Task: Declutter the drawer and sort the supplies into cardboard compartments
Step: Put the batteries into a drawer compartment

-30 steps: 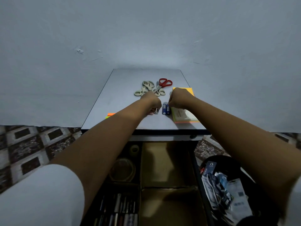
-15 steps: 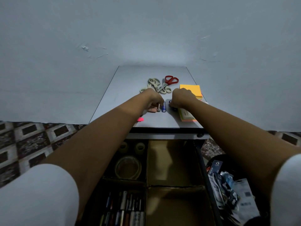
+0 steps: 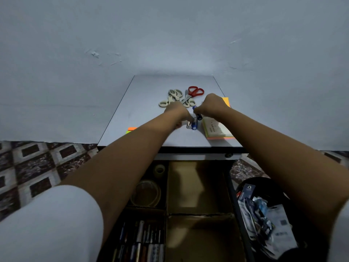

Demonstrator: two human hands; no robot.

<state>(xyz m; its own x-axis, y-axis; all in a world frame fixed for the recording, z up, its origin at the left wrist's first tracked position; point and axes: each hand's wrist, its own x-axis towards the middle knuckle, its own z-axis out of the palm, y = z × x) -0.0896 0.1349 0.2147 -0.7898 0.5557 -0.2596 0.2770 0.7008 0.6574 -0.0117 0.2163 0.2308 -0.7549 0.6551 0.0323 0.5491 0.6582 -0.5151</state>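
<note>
Both my arms reach over the grey desk top [image 3: 147, 103]. My left hand [image 3: 178, 113] has its fingers curled around small batteries [image 3: 191, 124] lying on the desk. My right hand [image 3: 212, 105] pinches one blue battery [image 3: 197, 113], lifted slightly and tilted. Behind the hands lie beige scissors [image 3: 172, 98] and red-handled scissors [image 3: 193, 92]. A sticky-note pad [image 3: 217, 129] sits at the right, and an orange pad [image 3: 226, 101] shows behind my right hand. Below the desk edge the open drawer holds cardboard compartments [image 3: 198, 186].
In the drawer, tape rolls [image 3: 147, 191] fill the far left compartment and several pens [image 3: 141, 241] the near left one. A black bin [image 3: 264, 214] with wrappers stands on the right. Neon tabs [image 3: 131, 129] lie at the desk's left edge. A patterned floor is on the left.
My right hand has lifted one blue battery away from the others and moved slightly up and back. My left hand stays on the remaining batteries. The camera view shifted a little.
</note>
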